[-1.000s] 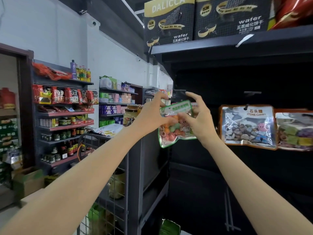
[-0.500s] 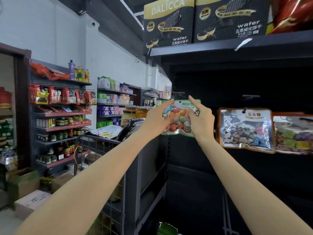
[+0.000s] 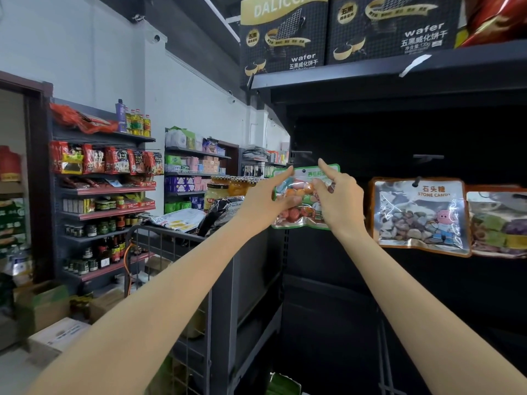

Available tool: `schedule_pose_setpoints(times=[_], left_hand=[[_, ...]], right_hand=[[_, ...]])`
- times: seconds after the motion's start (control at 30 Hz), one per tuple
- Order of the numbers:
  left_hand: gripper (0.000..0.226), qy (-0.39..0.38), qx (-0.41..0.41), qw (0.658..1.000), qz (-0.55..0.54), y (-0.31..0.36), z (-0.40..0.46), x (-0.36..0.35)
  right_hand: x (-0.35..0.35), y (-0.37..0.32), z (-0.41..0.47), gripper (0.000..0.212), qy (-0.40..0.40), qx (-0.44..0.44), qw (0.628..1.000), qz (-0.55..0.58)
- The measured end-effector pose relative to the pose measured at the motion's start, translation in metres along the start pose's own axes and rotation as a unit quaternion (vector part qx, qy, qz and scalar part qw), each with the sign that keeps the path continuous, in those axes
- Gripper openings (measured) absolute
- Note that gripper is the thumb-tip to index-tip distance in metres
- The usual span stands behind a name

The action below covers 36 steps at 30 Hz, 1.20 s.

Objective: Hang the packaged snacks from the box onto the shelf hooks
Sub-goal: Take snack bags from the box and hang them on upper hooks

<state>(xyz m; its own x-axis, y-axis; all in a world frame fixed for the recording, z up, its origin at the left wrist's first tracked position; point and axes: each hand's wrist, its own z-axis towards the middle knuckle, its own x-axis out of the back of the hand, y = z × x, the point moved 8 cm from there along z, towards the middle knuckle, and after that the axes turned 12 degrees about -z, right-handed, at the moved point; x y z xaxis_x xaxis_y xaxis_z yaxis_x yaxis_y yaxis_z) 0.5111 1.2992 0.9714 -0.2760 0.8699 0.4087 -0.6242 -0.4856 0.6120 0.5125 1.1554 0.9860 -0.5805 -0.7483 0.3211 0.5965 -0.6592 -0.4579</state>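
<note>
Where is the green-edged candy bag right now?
Centre of the head view, the green-edged candy bag is held between both hands, left of the hanging stone candy bag.

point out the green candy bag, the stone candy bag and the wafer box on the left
green candy bag [image 3: 306,173], head view, on its top header strip
stone candy bag [image 3: 419,218], head view, on its clear front
wafer box [image 3: 282,35], head view, on its front face
</note>
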Motion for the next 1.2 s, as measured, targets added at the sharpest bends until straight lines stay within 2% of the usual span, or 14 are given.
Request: schedule_pose_setpoints(times=[0.43, 0.67, 0.77, 0.9, 1.03, 1.13, 1.2], left_hand=[[0.065, 0.001, 0.009, 1.0, -0.017, -0.002, 0.006, 0.002], [0.059, -0.014, 0.056, 0.998, -0.003, -0.014, 0.013, 0.003], [0.063, -0.018, 0.058, 0.998, 0.036, -0.019, 0.024, -0.009], [0.063, -0.019, 0.075, 0.995, 0.064, -0.034, 0.045, -0.034], [0.059, 0.0, 0.08, 0.991, 0.104, -0.042, 0.062, -0.043], [0.065, -0.009, 0.094, 0.987, 0.133, -0.046, 0.066, -0.047], [0.063, -0.009, 0.087, 0.986, 0.139, -0.04, 0.061, -0.047]], right_hand=[[-0.003, 0.001, 0.007, 0.044, -0.004, 0.022, 1.0, -0.008], [-0.019, 0.014, 0.011, 0.059, -0.059, 0.004, 0.995, -0.086], [-0.023, 0.019, 0.007, 0.056, -0.057, 0.002, 0.989, -0.138], [-0.035, 0.038, 0.007, 0.036, -0.03, -0.003, 0.972, -0.234], [-0.049, 0.054, 0.015, 0.046, -0.05, -0.016, 0.976, -0.21], [-0.05, 0.064, 0.025, 0.056, -0.038, -0.073, 0.98, -0.18], [-0.052, 0.058, 0.025, 0.054, -0.042, -0.043, 0.972, -0.225]])
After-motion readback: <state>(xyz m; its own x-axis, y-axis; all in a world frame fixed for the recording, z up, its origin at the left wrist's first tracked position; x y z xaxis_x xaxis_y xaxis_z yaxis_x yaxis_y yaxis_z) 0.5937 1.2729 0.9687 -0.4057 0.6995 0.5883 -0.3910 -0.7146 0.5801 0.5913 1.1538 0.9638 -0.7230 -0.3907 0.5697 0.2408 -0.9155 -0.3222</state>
